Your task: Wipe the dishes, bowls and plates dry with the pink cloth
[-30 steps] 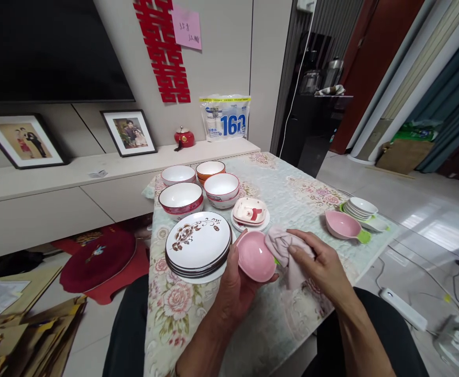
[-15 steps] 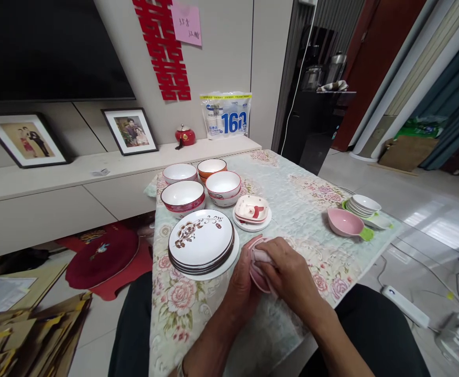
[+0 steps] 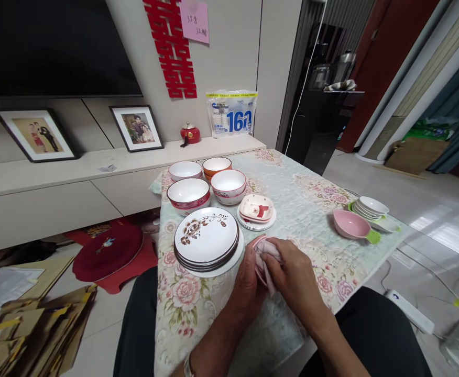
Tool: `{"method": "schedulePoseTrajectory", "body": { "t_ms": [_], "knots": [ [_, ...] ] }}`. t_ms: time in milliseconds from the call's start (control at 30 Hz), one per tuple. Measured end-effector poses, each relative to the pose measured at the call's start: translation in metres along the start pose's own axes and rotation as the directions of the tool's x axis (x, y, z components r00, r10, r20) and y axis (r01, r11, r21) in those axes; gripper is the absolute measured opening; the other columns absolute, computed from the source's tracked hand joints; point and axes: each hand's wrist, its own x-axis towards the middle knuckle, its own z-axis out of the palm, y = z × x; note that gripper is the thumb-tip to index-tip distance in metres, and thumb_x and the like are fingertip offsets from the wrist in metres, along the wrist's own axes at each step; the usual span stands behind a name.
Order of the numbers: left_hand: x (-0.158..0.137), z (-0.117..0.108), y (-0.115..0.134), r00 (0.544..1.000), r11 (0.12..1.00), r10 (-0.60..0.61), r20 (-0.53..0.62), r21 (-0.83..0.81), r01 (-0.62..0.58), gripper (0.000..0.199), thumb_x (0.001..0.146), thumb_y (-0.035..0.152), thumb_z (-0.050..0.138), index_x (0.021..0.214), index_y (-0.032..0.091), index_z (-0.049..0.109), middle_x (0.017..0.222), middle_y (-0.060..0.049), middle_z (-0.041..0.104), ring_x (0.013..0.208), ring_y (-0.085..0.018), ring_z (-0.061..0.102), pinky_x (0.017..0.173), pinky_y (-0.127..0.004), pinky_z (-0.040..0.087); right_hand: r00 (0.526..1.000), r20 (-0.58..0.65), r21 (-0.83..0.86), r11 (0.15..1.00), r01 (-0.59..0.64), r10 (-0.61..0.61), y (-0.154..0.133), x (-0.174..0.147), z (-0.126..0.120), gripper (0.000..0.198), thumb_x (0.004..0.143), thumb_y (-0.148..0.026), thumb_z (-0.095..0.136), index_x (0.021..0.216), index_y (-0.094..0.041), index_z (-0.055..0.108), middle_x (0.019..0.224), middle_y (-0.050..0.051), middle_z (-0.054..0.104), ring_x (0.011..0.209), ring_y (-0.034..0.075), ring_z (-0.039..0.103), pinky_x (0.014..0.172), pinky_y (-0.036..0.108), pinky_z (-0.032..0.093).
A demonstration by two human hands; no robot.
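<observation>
I'm cupping pink bowl (image 3: 260,274) in left hand (image 3: 248,278), right hand (image 3: 294,266) clutching cloth (image 3: 268,254) inside it; bowl sitting between both, long axis hidden.

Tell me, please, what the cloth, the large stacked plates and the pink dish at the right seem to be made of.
Cloth: soft, matte fabric, bunched into creases. Plates: probably glazed ceramic, given the top one's smooth white face. Pink dish: smooth with a slight sheen, ceramic or plastic; its look leaves that open.
</observation>
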Motion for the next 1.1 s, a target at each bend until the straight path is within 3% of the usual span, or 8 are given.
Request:
{"method": "schedulePoseTrajectory", "body": {
  "t_ms": [67,200,367,433,500,600,767,1100],
  "knots": [
    [0.0,0.0,0.002,1.0,0.999,-0.024,-0.016,-0.038,0.023,0.057,0.096,0.061,0.05,0.129,0.016,0.065,0.129,-0.012,0.07,0.125,-0.029,0.061,0.11,-0.04,0.043,0.999,0.014,0.109,0.993,0.05,-0.052,-0.001,0.003,0.001,0.029,0.093,-0.018,0.057,0.121,-0.02,0.063,0.111,0.009,0.071,0.104,0.025,0.065,0.09,0.038,0.051],
    [-0.002,-0.001,0.005,0.994,0.99,-0.106,-0.027,-0.101,0.103,0.07,0.091,0.071,0.049,0.118,0.01,0.07,0.113,-0.016,0.075,0.116,-0.032,0.066,0.105,-0.042,0.047,0.932,0.259,0.376,0.915,0.145,-0.254,-0.005,0.009,-0.013,0.028,0.09,-0.011,0.061,0.114,-0.026,0.066,0.114,0.003,0.07,0.109,0.02,0.063,0.092,0.031,0.049],
    [-0.003,0.001,0.007,0.987,0.986,-0.158,-0.024,-0.055,0.157,0.075,0.085,0.078,0.051,0.105,0.009,0.071,0.1,-0.017,0.076,0.105,-0.034,0.069,0.096,-0.044,0.052,0.866,0.438,0.24,0.959,0.148,-0.243,-0.005,0.005,-0.037,0.026,0.089,-0.008,0.062,0.106,-0.027,0.068,0.1,-0.001,0.068,0.093,0.017,0.065,0.08,0.028,0.05],
    [-0.003,0.001,0.008,0.981,0.98,-0.193,0.0,-0.055,0.193,0.074,0.087,0.077,0.049,0.111,0.01,0.07,0.101,-0.016,0.076,0.1,-0.033,0.07,0.088,-0.043,0.055,0.917,0.348,0.085,0.98,0.177,-0.196,-0.005,0.001,-0.039,0.029,0.09,-0.006,0.056,0.107,-0.026,0.068,0.1,0.003,0.065,0.091,0.019,0.064,0.078,0.031,0.052],
    [-0.003,-0.001,0.009,0.968,0.968,-0.249,0.016,-0.035,0.25,0.075,0.088,0.076,0.046,0.12,0.012,0.067,0.103,-0.016,0.076,0.093,-0.031,0.072,0.077,-0.04,0.057,0.975,0.129,-0.052,0.981,0.189,-0.181,-0.005,-0.002,-0.036,0.032,0.091,-0.006,0.051,0.114,-0.024,0.066,0.101,0.006,0.063,0.09,0.021,0.064,0.077,0.034,0.054],
    [-0.004,-0.001,0.01,0.947,0.947,-0.32,0.003,0.03,0.32,0.075,0.09,0.075,0.043,0.129,0.014,0.063,0.102,-0.016,0.075,0.083,-0.028,0.072,0.059,-0.034,0.055,0.965,-0.097,-0.147,0.963,0.227,-0.242,-0.003,-0.002,-0.028,0.04,0.093,-0.007,0.049,0.129,-0.021,0.061,0.112,0.011,0.061,0.098,0.023,0.066,0.081,0.037,0.057],
    [-0.009,0.005,0.01,0.956,0.955,-0.292,0.014,0.048,0.291,0.068,0.091,0.071,0.048,0.132,0.019,0.06,0.103,-0.011,0.073,0.069,-0.02,0.068,0.05,-0.028,0.051,0.932,0.068,-0.145,0.92,0.363,-0.357,0.003,0.0,-0.01,0.044,0.095,-0.007,0.048,0.135,-0.023,0.057,0.138,0.014,0.059,0.127,0.026,0.058,0.102,0.042,0.054],
    [-0.009,0.0,0.011,0.976,0.937,-0.212,0.056,0.297,0.186,0.069,0.088,0.068,0.057,0.137,0.02,0.055,0.098,-0.01,0.072,0.072,-0.021,0.067,0.047,-0.026,0.053,0.993,0.116,-0.27,0.962,0.04,-0.009,0.019,0.004,-0.029,0.017,0.095,-0.018,0.053,0.104,-0.02,0.067,0.102,0.01,0.068,0.096,0.026,0.07,0.082,0.038,0.056]
  ]
}}
